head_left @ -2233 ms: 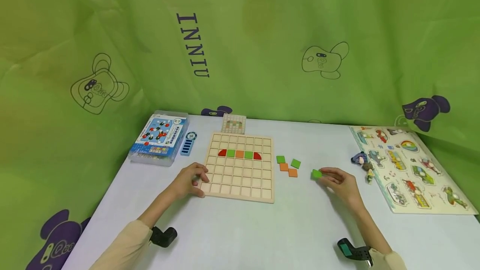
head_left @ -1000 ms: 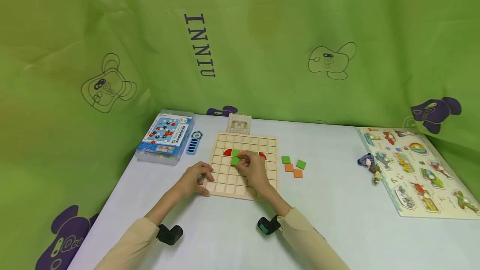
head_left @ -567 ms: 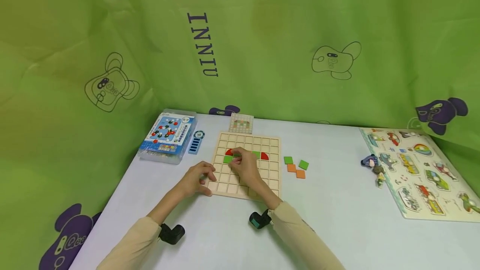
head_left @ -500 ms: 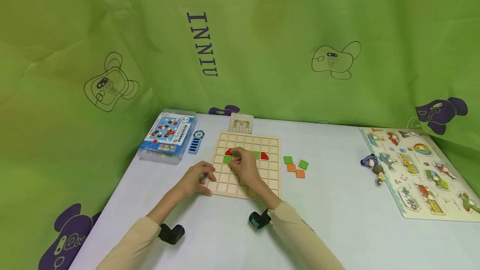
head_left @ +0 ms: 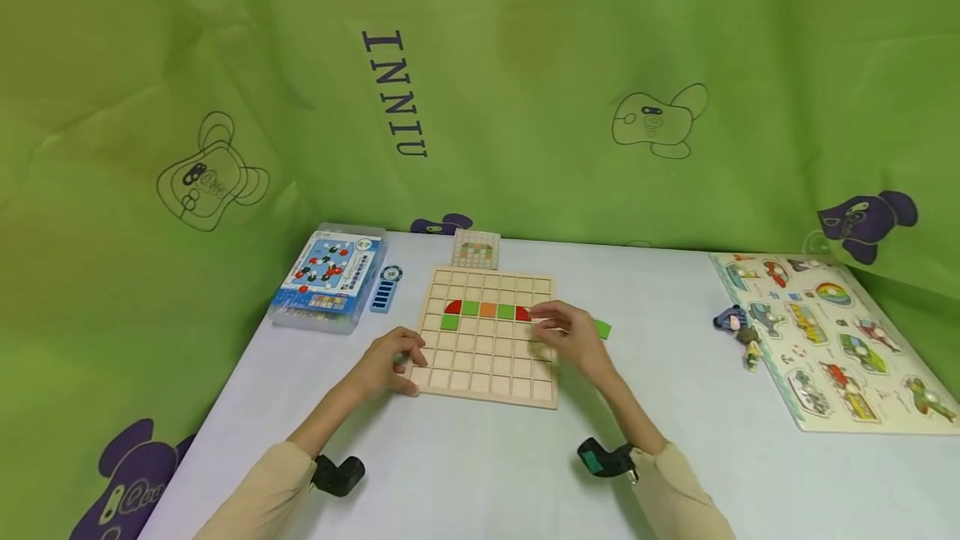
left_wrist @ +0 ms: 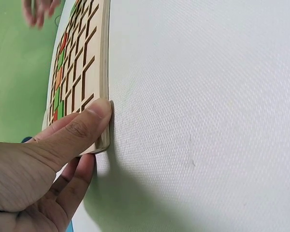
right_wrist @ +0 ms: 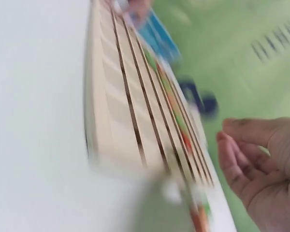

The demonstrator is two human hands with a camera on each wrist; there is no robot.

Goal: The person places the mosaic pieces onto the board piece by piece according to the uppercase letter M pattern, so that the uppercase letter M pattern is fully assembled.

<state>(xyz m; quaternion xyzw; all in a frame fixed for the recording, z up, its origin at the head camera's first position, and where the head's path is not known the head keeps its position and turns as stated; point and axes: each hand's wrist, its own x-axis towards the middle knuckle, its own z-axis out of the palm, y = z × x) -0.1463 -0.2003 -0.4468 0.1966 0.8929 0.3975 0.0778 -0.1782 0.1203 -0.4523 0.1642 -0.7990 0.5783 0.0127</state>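
Note:
A wooden grid board (head_left: 480,365) lies on the table. One row holds a red rounded piece (head_left: 453,307), a green tile (head_left: 470,307), an orange tile (head_left: 488,310), another green tile and a second red piece. Below the row's left end sits one more green tile (head_left: 450,322) in a cell. My left hand (head_left: 386,363) grips the board's near-left corner, thumb (left_wrist: 100,110) on its edge. Over the board's right edge is my right hand (head_left: 576,340), fingers loosely bent with nothing between them. Behind it shows a loose green tile (head_left: 602,329); other loose tiles are mostly hidden.
A small pattern card (head_left: 476,250) lies behind the board. To the left are a plastic box (head_left: 326,277) and a blue counter strip (head_left: 383,297). Small figurines (head_left: 738,332) and a picture puzzle board (head_left: 832,340) lie at the right. A green curtain (head_left: 525,107) hangs behind.
My right hand brought a green tile from the right to the board, let go of it in a cell below the row, then moved back right. My left hand stays at the corner.

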